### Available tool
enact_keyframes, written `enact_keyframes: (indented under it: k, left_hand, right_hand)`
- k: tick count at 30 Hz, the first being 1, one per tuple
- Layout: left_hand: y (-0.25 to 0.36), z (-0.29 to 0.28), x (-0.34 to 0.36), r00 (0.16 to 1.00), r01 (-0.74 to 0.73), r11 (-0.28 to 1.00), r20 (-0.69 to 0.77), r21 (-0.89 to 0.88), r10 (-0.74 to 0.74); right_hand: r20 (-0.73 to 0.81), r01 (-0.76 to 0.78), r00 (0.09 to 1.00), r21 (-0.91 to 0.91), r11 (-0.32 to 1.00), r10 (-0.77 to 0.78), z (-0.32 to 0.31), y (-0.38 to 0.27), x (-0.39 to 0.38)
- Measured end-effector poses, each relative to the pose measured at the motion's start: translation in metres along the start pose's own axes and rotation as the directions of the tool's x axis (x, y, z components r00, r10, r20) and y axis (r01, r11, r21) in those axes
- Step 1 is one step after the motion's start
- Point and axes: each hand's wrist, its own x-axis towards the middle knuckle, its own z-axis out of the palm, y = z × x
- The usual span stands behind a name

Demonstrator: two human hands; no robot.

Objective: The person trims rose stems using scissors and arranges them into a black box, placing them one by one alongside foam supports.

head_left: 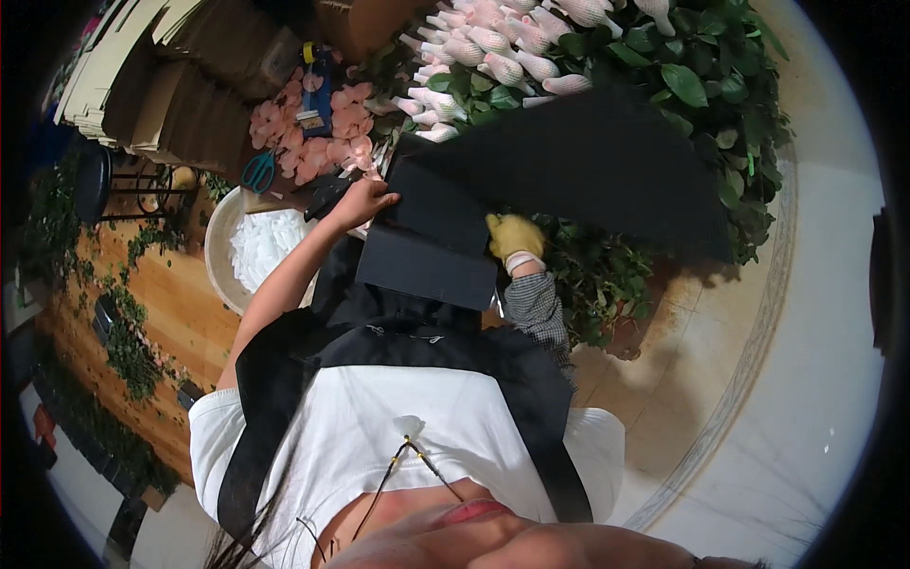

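A dark folded board or wrapping sheet (426, 267) lies in front of me over my lap, with a large black flap (607, 171) spreading to the upper right, slightly blurred. My bare left hand (368, 201) is closed on the left edge of the dark board. My right hand (514, 237), in a yellow glove with a white cuff, has curled fingers at the board's right edge, gripping it. Pink petals (346, 119) and teal-handled scissors (259, 171) lie beyond my left hand.
Stacks of cardboard (166, 104) stand upper left, above a white basin (225, 270) of white pieces. Net-wrapped pale pink roses (493, 43) and leafy stems (720, 95) fill the back and right. A black stool (92, 185) and scattered greenery (133, 351) are on the left.
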Motion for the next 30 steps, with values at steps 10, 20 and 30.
enact_keyframes:
  k: [10,20,30]
  left_hand:
    - [0.008,0.001,-0.011,0.999,0.026,0.948,-0.051,0.316,-0.01]
    - [0.141,-0.023,0.006,0.628,-0.536,0.31,0.125,0.785,0.768]
    - [0.119,-0.022,0.061,0.621,-0.548,0.421,0.015,0.723,0.783]
  right_hand:
    - [0.026,0.72,0.642,-0.365,0.591,-0.766,0.002,-0.076,0.015]
    - [0.101,0.631,0.718,-0.511,0.583,-0.689,0.004,-0.074,0.013]
    - [-0.144,0.792,0.507,-0.311,0.525,-0.85,0.02,-0.061,0.028]
